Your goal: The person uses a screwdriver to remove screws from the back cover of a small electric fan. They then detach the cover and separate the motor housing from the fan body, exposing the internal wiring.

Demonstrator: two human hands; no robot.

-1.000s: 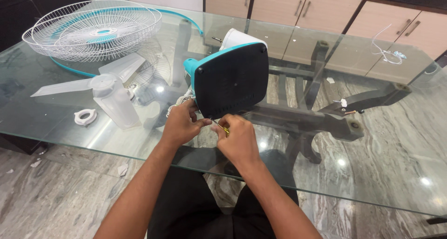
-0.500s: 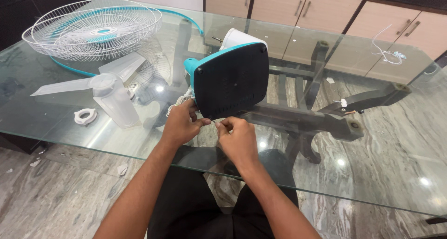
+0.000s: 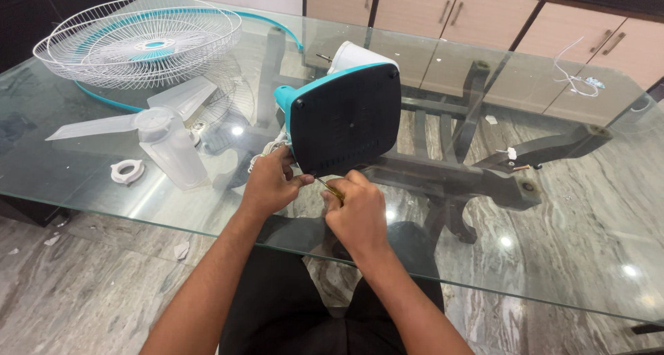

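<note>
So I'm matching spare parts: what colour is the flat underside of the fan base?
Black, with a teal rim, on the fan base; seen in the head view.

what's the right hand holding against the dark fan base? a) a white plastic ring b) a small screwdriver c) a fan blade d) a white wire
b: the right hand pinches a small screwdriver with its tip at the lower edge of the dark fan base, while the left hand steadies the base's corner.
</note>
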